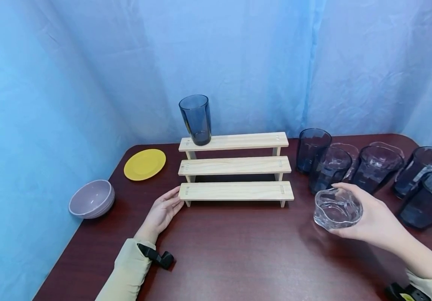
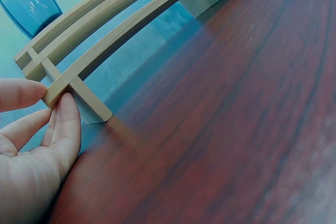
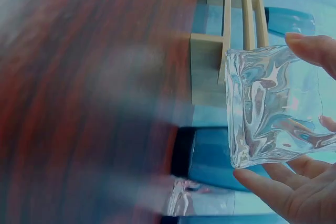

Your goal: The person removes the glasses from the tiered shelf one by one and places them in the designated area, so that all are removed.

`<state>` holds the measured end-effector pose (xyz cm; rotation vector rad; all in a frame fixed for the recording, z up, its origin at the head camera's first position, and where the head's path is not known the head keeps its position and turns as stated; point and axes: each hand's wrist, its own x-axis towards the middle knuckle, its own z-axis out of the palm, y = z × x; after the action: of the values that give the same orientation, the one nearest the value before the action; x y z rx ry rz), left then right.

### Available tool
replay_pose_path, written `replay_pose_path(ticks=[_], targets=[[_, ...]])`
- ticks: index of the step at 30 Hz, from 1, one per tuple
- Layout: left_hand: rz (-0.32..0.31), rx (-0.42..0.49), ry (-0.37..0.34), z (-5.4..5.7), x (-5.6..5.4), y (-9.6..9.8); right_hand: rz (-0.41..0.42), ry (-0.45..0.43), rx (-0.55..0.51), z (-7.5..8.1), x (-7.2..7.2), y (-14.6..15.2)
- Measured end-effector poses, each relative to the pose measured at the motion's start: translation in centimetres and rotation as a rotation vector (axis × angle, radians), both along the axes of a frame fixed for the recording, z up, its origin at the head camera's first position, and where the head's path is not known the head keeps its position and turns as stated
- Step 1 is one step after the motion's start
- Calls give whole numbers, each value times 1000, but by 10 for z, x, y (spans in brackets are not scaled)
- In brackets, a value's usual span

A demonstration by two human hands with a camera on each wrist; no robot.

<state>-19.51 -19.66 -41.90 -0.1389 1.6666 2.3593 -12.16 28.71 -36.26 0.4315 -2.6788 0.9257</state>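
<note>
My right hand (image 1: 370,217) grips a short clear glass (image 1: 337,211) with wavy sides, thumb and fingers on opposite sides of it. In the right wrist view that glass (image 3: 278,106) is held above the table. At the left end of a three-step wooden rack (image 1: 235,191), my left hand (image 1: 162,212) pinches the lowest step. The left wrist view has the thumb over the end of this step (image 2: 60,88) and the fingers beneath. A tall blue glass (image 1: 197,121) stands upright on the left end of the rack's top step.
Several tall blue glasses, one of them a dark blue glass (image 1: 310,146), stand at the right with clear glasses among them. Left of the rack are a yellow plate (image 1: 144,164) and a lilac bowl (image 1: 92,200). A blue curtain (image 1: 238,62) hangs behind the dark red table (image 1: 231,251).
</note>
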Motion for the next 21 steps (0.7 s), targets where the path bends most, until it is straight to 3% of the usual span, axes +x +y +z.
replay_pose_path(ticks=[8,16,21], targets=[[-6,15,16,-1,0,0,-69,-17,43,-6,4,23],[3,15,8,-1,1,0,-155,-129,122,-10,8,33],[-1,18,15,-2,0,0,-183,-140,147,-11,7,41]])
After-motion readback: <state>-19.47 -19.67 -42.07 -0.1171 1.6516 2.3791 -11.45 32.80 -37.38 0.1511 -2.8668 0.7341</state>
